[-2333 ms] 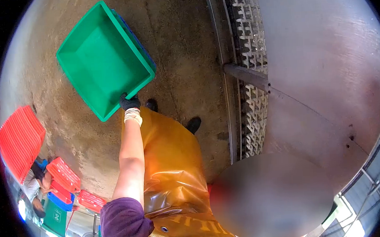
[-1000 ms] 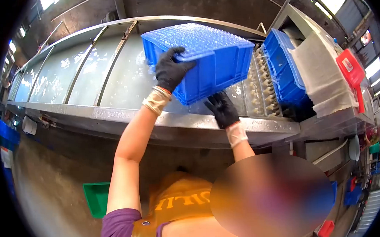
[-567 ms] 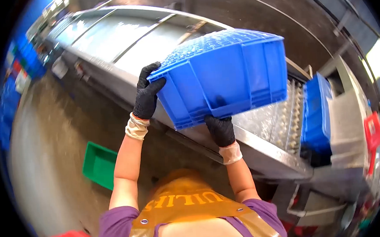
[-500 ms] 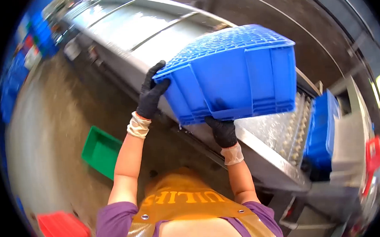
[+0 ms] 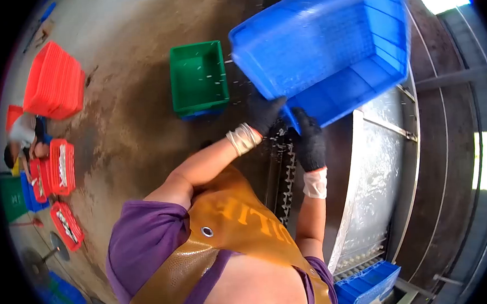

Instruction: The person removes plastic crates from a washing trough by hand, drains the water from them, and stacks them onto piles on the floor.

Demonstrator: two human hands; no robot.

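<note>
A large blue plastic crate (image 5: 328, 95) is held tilted in the air, with its open side facing me and nothing seen inside. My left hand (image 5: 266, 116), in a black glove, grips its near-left rim. Close beside it, my black-gloved right hand (image 5: 310, 143) is closed on the lower near corner of the same crate. The right fingertips are partly hidden by the rim. Water drops fly around the crate and below my hands. On the floor to the left of it sits a green crate (image 5: 200, 108) atop a blue one.
A metal trough (image 5: 342, 202) with wet, glossy contents runs along my right. Another blue crate (image 5: 366, 288) stands at its near end. Stacked red crates (image 5: 55, 82) stand at the far left. A person (image 5: 25, 133) crouches there beside filled red baskets (image 5: 62, 167).
My view and body have turned left, away from the trough. The blue crate has swung from bottom-up above the trough to open side toward me. My hands have come closer together.
</note>
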